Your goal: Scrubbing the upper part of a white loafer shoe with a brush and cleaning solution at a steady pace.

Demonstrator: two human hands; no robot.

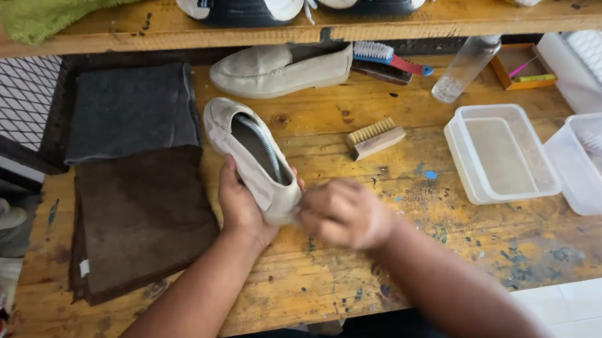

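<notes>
A beige suede loafer (238,134) rests on the wooden workbench (420,252), heel toward me. My left hand (239,207) grips it around the heel. Blurred with motion, my right hand (343,212) presses against the heel end with its fingers curled; whether it holds something small is hidden. The matching loafer (276,70) lies on its side at the back of the bench.
A grey cloth (131,110) and a brown cloth (142,219) lie on the left. A wooden brush (374,138), a red-handled brush (392,57), a clear bottle (465,69) and two clear plastic tubs (501,151) (601,162) sit to the right. A shelf (291,23) above holds white sneakers.
</notes>
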